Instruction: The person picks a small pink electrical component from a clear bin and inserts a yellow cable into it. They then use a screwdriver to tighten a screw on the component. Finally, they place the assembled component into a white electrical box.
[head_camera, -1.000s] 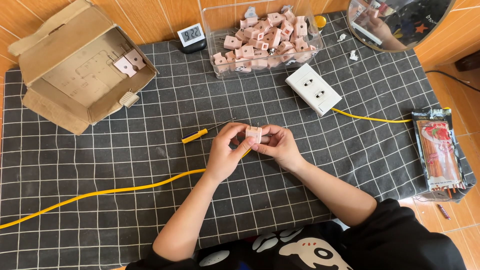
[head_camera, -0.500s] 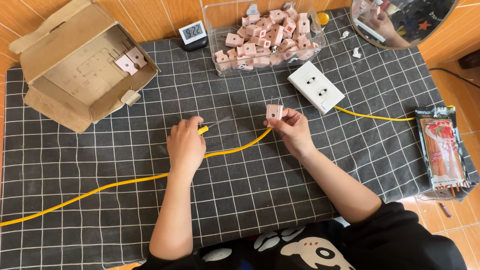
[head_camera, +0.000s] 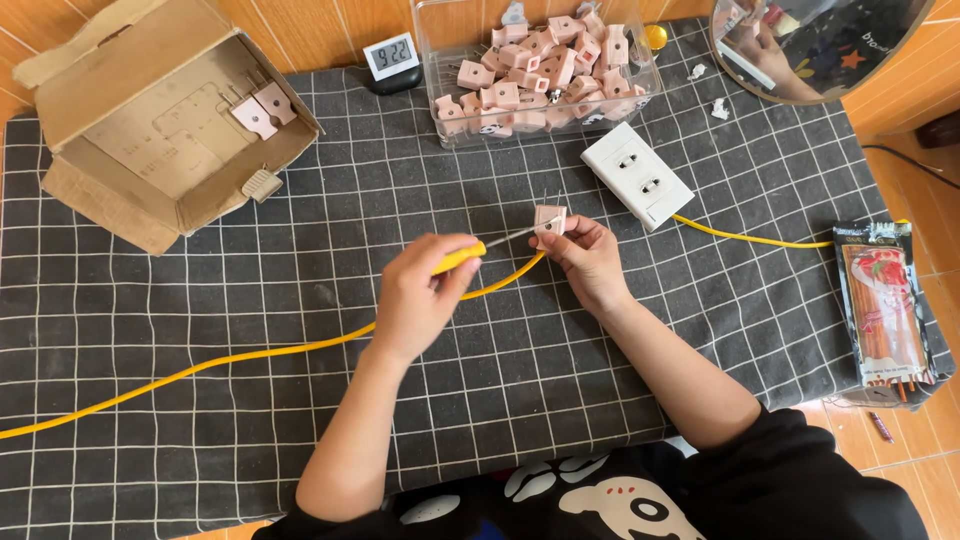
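Pink plug (head_camera: 549, 219) in right hand (head_camera: 590, 258), screwdriver (head_camera: 478, 251) in left hand (head_camera: 420, 297)

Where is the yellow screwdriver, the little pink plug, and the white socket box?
yellow screwdriver (head_camera: 458, 258), head view, on its handle.
little pink plug (head_camera: 549, 219), head view, its face.
white socket box (head_camera: 637, 175), head view, its top.

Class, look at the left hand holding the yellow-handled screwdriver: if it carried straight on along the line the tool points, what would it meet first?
The left hand aims the screwdriver up and to the right. First in that line is the small pink plug held by the right hand; the tip already looks at or touching it, though depth is unclear.
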